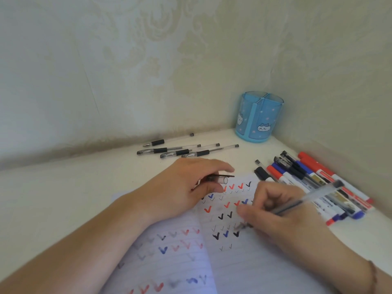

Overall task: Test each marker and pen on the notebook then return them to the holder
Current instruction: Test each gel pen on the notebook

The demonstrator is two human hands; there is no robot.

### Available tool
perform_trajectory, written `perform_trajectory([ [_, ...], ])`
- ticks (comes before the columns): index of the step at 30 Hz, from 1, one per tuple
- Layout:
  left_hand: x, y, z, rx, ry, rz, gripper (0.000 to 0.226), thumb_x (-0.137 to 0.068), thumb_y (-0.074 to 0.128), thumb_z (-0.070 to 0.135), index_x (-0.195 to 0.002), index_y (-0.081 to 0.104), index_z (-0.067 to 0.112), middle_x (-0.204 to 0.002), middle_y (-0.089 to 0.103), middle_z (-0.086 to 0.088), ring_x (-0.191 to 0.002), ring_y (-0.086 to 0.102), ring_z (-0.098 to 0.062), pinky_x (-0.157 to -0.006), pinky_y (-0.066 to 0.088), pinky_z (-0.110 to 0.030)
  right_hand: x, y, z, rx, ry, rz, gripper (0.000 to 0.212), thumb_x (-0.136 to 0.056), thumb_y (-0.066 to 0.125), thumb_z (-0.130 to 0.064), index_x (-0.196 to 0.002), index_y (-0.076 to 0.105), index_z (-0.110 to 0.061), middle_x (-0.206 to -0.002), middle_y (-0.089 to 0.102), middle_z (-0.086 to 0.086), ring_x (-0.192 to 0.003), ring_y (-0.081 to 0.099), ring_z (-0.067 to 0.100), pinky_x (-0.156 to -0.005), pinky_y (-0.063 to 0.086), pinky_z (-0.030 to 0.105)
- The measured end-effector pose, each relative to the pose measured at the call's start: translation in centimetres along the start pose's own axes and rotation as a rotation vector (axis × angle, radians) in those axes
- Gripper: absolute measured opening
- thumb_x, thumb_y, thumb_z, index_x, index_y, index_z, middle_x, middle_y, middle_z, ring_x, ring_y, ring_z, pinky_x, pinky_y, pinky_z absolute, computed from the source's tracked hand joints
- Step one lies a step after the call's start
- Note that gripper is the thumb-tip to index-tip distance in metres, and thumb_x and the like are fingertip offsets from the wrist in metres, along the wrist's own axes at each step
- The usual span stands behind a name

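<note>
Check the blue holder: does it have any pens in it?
Empty: the blue holder stands upright, and nothing shows in its compartments or above its rim.

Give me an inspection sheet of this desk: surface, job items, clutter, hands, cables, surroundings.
Surface: white desk in a wall corner.
Job's things: open notebook covered in red, blue and black ticks; blue holder upright in the corner, no pens seen in it; four gel pens lying behind the notebook; marker pile lying on the right.
Clutter: nothing seen.
Hands: left hand holds a pen cap; right hand writes with a clear pen.
Cables: nothing seen.
Surroundings: patterned wallpaper.
</note>
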State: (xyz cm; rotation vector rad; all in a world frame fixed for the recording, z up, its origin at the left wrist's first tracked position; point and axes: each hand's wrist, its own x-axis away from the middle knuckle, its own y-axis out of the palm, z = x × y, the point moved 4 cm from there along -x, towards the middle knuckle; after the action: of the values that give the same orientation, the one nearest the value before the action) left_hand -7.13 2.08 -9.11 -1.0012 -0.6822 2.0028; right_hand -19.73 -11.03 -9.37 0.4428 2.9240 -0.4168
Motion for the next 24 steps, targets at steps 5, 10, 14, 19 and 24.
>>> perform_trajectory([
  [5, 0.0, -0.4, 0.2, 0.073, -0.083, 0.014, 0.027, -0.09, 0.067, 0.027, -0.099, 0.045, 0.04, -0.084, 0.066, 0.016, -0.074, 0.055, -0.015, -0.067, 0.043, -0.018, -0.9, -2.2, -0.3, -0.329, -0.005, 0.054, 0.036, -0.057, 0.088, -0.035, -0.073, 0.072, -0.007, -0.061, 0.063, 0.019, -0.049, 0.055, 0.028, -0.036, 0.038, 0.025],
  [10, 0.2, -0.4, 0.6, 0.076, -0.036, 0.004, 0.017, -0.092, 0.06, 0.035, -0.101, 0.046, 0.039, -0.084, 0.064, 0.014, -0.074, 0.055, -0.017, -0.069, 0.048, -0.031, -1.0, -2.6, 0.2, -0.368, 0.006, 0.078, 0.013, -0.066, 0.067, -0.003, -0.072, 0.072, -0.013, -0.065, 0.065, 0.022, -0.053, 0.059, 0.033, -0.035, 0.04, 0.028],
  [14, 0.2, -0.5, 0.7, 0.067, -0.015, 0.019, 0.018, -0.091, 0.061, 0.033, -0.1, 0.047, 0.04, -0.081, 0.061, 0.014, -0.073, 0.054, -0.01, -0.067, 0.047, -0.027, -1.0, -2.7, -0.1, -0.404, -0.002, 0.064, 0.016, -0.058, 0.073, -0.023, -0.07, 0.068, -0.015, -0.065, 0.066, 0.021, -0.051, 0.061, 0.031, -0.037, 0.042, 0.027],
  [19, 0.3, -0.5, 0.8, 0.052, 0.005, 0.024, 0.02, -0.092, 0.063, 0.031, -0.099, 0.047, 0.042, -0.081, 0.06, 0.014, -0.074, 0.052, -0.007, -0.064, 0.041, -0.015, -0.9, -2.4, -0.5, -0.383, -0.009, 0.075, 0.044, -0.049, 0.087, -0.047, -0.076, 0.073, -0.015, -0.071, 0.07, 0.021, -0.054, 0.064, 0.031, -0.039, 0.043, 0.027],
  [24, 0.4, -0.4, 1.5, 0.073, 0.072, 0.034, 0.013, -0.092, 0.056, 0.038, -0.103, 0.053, 0.035, -0.086, 0.063, 0.012, -0.074, 0.055, -0.011, -0.067, 0.047, -0.031, -0.8, -1.9, -0.7, -0.287, 0.0, 0.061, 0.047, -0.055, 0.085, -0.049, -0.085, 0.078, -0.013, -0.08, 0.074, 0.019, -0.058, 0.068, 0.032, -0.039, 0.045, 0.027],
])
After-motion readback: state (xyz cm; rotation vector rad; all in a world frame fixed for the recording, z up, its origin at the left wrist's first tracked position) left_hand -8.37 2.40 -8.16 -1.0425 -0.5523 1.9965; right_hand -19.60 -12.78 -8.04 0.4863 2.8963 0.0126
